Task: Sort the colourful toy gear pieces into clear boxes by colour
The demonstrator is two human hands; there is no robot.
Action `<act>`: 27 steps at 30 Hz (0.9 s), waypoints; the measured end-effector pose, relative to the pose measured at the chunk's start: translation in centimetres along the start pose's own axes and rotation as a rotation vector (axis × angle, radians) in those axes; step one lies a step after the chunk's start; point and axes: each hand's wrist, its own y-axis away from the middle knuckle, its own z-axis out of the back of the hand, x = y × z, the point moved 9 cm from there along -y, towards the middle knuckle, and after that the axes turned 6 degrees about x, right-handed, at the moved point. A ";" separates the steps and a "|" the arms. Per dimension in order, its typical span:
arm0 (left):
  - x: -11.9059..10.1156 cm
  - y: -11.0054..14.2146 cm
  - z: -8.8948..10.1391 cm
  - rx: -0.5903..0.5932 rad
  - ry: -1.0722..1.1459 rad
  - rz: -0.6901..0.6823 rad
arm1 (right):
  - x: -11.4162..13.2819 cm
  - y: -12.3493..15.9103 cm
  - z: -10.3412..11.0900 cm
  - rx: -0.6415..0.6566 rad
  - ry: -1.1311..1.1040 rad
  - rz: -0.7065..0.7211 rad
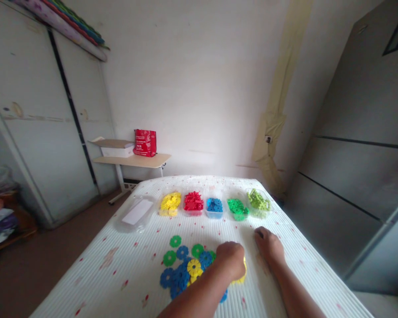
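Observation:
A loose pile of flat, notched flower-shaped plastic discs lies on the table, with blue discs (179, 278), yellow discs (194, 267) and green discs (169, 258) mixed together. My left hand (230, 259) reaches over the right side of this pile, its fingers curled down and mostly hidden behind its back. Yellow plastic (244, 276) shows right beside those fingers; whether it is in their grip is hidden. To the right, my right hand (271, 247) rests closed on the tabletop, apart from the pile. What its curled fingers hold, if anything, cannot be seen.
Clear tubs stand in a row farther back, holding yellow pieces (171, 201), red pieces (193, 201), blue pieces (214, 205), green pieces (238, 207) and light green pieces (258, 199). A clear lid (124, 223) with a white label lies left. Behind, a side table (142, 160) carries a red bag (145, 142).

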 end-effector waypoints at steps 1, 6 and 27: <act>-0.1 0.0 0.1 -0.003 -0.002 0.001 | 0.0 0.0 0.0 0.003 -0.003 -0.001; -0.2 0.7 0.3 -0.083 -0.006 -0.006 | 0.1 0.0 0.0 0.006 -0.006 0.013; 26.7 7.0 13.9 -0.783 0.887 0.383 | -0.1 -0.1 -0.6 0.015 0.024 -0.021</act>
